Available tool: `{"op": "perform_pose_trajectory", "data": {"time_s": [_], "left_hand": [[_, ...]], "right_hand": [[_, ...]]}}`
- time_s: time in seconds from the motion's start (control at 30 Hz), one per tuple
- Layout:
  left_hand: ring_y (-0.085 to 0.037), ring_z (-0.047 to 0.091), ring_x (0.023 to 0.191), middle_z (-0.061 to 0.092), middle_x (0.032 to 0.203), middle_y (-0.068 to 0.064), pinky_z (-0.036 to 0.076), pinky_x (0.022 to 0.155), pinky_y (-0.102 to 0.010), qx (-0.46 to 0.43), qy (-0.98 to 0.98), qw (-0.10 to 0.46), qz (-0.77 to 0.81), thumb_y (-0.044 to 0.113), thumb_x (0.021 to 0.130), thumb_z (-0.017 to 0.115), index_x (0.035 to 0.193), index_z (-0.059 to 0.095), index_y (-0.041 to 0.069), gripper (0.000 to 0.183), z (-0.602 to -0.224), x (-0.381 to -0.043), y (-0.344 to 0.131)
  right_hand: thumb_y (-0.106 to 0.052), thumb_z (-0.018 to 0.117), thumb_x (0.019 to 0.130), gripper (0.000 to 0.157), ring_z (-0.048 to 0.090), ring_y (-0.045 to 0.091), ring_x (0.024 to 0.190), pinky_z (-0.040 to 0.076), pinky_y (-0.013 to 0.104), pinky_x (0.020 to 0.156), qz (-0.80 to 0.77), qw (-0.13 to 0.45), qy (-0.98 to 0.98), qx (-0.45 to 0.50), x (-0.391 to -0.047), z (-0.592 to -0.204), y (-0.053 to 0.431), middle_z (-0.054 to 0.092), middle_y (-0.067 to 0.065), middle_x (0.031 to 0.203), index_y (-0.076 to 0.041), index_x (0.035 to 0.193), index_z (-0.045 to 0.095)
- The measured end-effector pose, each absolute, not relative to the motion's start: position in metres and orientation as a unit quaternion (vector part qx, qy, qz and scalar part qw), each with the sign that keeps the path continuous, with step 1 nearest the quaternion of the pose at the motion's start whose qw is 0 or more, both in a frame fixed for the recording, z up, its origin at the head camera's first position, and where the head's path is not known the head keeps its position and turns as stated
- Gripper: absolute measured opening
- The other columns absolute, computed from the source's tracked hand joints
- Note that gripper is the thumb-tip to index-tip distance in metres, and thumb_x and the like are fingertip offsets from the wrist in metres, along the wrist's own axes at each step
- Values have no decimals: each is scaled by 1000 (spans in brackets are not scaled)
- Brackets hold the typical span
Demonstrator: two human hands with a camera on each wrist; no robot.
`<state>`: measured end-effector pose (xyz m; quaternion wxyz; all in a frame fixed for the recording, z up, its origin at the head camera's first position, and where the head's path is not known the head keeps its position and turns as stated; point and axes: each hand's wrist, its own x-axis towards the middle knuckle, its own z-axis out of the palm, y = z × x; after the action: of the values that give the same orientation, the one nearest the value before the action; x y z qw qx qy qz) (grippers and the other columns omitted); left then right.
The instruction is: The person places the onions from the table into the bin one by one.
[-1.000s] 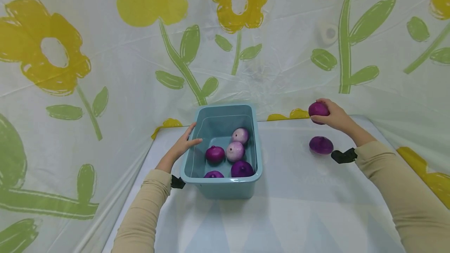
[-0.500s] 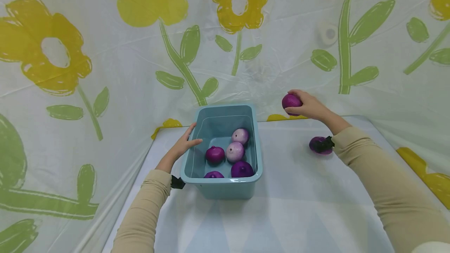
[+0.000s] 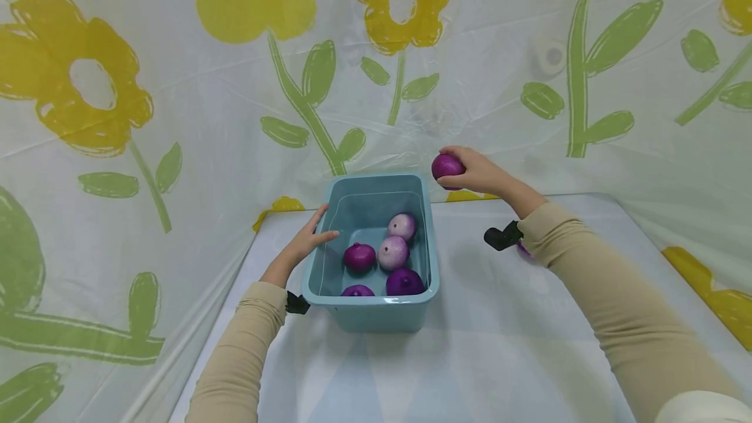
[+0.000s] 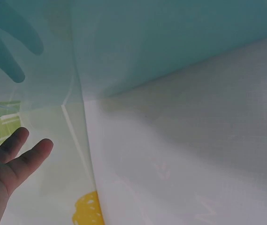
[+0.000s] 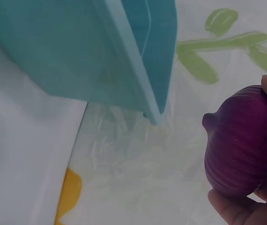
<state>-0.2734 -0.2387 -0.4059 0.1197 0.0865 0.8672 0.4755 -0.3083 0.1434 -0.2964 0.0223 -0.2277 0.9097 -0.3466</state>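
Observation:
My right hand (image 3: 483, 173) grips a red onion (image 3: 448, 168) up in the air, just right of the tub's far right corner. In the right wrist view the purple, striped onion (image 5: 241, 143) has its pointed stem end facing the tub, with fingertips on two sides of it. My left hand (image 3: 303, 243) rests at the left side of the blue plastic tub (image 3: 376, 313), fingers spread and thumb over the rim. Inside the tub lie several onions: two pale purple ones (image 3: 393, 253) on the right, a deep magenta one (image 3: 359, 258), and darker ones (image 3: 404, 282) near the front wall.
Another onion (image 3: 525, 250) lies on the white table (image 3: 482, 344), mostly hidden behind my right sleeve (image 3: 578, 279). A curtain with yellow flowers (image 3: 470, 96) hangs right behind the table's far edge.
My right hand has carried the red onion leftward and slightly up, toward the tub. The right sleeve now covers most of the onion on the table. The left hand stays put.

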Motion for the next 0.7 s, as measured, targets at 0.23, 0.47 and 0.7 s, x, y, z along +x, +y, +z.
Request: {"op": "perform_pose_trajectory", "data": {"time_s": [0.23,0.47,0.7], "left_hand": [[-43,12,136,3,153,-16,17,103,-64,84,865,129,478,32,87,55,148,2,18,82,-386,-262,-230],[-43,13,136,3,153,-16,18,103,-63,87,867,129,473,30,88,53,148,2,16,80,-374,-250,-225],[-42,11,137,2,154,-15,16,104,-63,86,865,131,477,30,89,52,148,2,17,79,-375,-250,-225]], "right_hand": [[-24,67,80,67,44,35,114,46,50,88,-341,16,906,-251,-305,-295,123,43,18,131,-4,136,36],[-27,66,80,68,45,34,114,46,48,89,-334,26,904,-267,-300,-297,101,43,17,132,-7,137,36],[-34,66,80,67,45,30,114,47,45,89,-320,36,905,-280,-301,-303,79,44,15,131,-11,136,38]]}}
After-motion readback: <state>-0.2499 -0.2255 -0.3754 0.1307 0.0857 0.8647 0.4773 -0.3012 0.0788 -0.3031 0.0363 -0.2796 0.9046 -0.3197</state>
